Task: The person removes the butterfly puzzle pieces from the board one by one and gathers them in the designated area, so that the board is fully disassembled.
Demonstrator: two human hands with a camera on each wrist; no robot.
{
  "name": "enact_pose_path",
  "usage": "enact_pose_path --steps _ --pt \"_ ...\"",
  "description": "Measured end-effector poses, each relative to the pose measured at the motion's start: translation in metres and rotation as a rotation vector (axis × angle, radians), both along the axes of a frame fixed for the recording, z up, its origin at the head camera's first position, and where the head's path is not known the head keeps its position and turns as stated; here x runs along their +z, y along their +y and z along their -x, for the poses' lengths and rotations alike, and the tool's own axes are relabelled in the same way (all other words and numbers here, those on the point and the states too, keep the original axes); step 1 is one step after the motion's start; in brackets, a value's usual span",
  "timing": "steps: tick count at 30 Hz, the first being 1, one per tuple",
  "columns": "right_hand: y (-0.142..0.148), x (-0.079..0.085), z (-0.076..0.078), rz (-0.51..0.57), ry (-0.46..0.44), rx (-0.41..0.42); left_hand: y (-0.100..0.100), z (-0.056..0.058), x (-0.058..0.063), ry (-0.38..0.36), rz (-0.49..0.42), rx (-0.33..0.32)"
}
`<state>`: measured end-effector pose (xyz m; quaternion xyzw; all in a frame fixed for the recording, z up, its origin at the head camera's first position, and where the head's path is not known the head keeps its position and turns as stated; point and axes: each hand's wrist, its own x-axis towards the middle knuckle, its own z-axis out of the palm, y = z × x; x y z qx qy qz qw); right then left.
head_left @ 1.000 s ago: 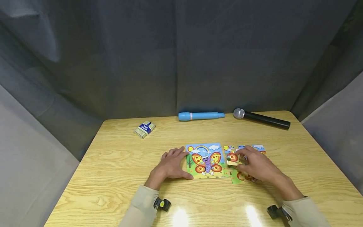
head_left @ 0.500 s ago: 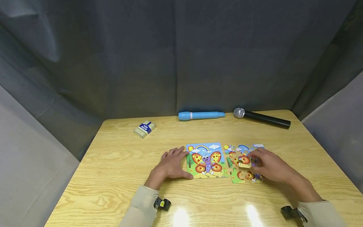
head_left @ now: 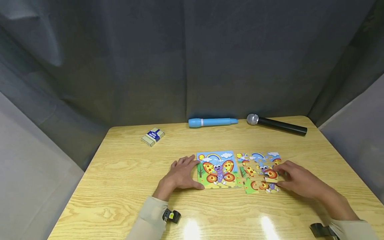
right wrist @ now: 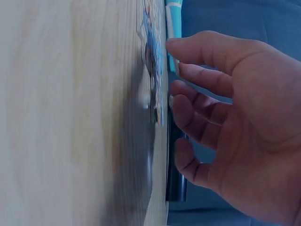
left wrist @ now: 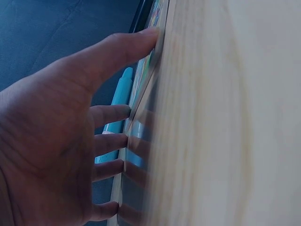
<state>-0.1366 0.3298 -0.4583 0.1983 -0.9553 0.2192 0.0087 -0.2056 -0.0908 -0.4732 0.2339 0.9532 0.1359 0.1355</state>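
My left hand (head_left: 182,174) rests at the left edge of a square butterfly picture card (head_left: 220,169), thumb and fingers spread and touching the card and table. In the left wrist view its fingers (left wrist: 110,143) are nearly straight. Right of the card lies a loosely laid jigsaw puzzle (head_left: 250,169) of the same butterfly, with gaps between several pieces. Over the puzzle's right side, my right hand (head_left: 301,180) pinches a puzzle piece (head_left: 271,175) with an orange swirled wing. This piece covers part of the pieces below it.
Along the table's back edge lie a blue marker-shaped tube (head_left: 213,122) and a black microphone (head_left: 277,126) with a silver head. A banded bundle of small sticks (head_left: 153,136) sits at back left. Dark cloth (head_left: 150,66) hangs behind the wooden table (head_left: 120,186).
My right hand has moved right across the puzzle with the puzzle piece, uncovering pieces to the left. The left hand and picture card have stayed put.
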Motion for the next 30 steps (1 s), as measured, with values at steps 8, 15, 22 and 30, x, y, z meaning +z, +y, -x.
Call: enact_pose_path --steps 8,15,22,30 --pt "0.024 -0.006 -0.012 -0.032 -0.063 -0.014 -0.001 -0.001 0.001 -0.006 -0.007 0.001" --pt "0.038 -0.009 -0.020 -0.001 -0.182 -0.014 0.000 -0.001 0.002 -0.014 -0.015 0.004" --pt "0.046 -0.013 -0.023 0.026 -0.157 0.063 0.000 -0.001 0.003 -0.004 -0.014 -0.003" --pt "0.046 -0.013 -0.026 0.001 -0.150 0.040 0.000 -0.001 0.003 -0.012 -0.016 -0.007"
